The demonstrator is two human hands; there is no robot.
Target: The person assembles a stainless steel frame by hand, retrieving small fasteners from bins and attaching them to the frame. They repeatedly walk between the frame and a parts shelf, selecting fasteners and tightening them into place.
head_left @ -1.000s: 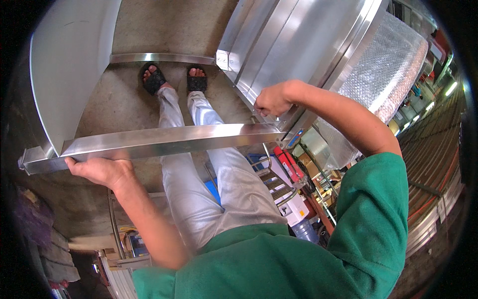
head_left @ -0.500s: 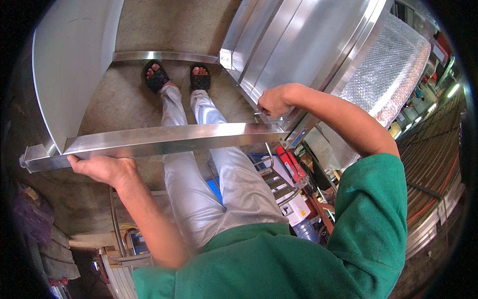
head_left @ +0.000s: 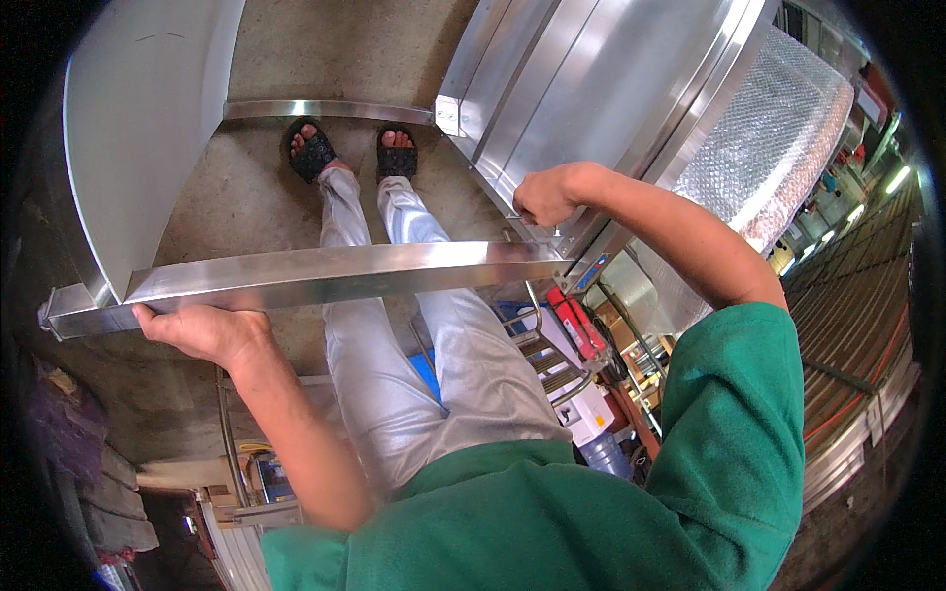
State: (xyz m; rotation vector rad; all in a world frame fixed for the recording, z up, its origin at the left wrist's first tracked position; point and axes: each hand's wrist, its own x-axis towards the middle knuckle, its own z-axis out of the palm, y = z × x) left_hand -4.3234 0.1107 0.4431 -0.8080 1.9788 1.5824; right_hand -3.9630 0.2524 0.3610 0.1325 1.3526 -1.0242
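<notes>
A long, shiny square metal bar runs across in front of my legs, from the white panel at left to a metal frame post at right. My left hand is closed against the near underside of the bar, close to its left end; most of its fingers are hidden behind the metal. Beyond the bar's right end, my right hand is a closed fist beside the inner edge of the metal panel. A thin bit of metal shows by its fingertips, too small to name.
A lower metal crossbar spans the floor just past my sandalled feet. Bubble-wrapped material stands at the right. Behind my legs are a metal-tube rack, a red case and a clear bottle.
My right fist has shifted very slightly, and the thin metal bit by its fingers sits at a different angle. My left hand and the bar stay nearly in place.
</notes>
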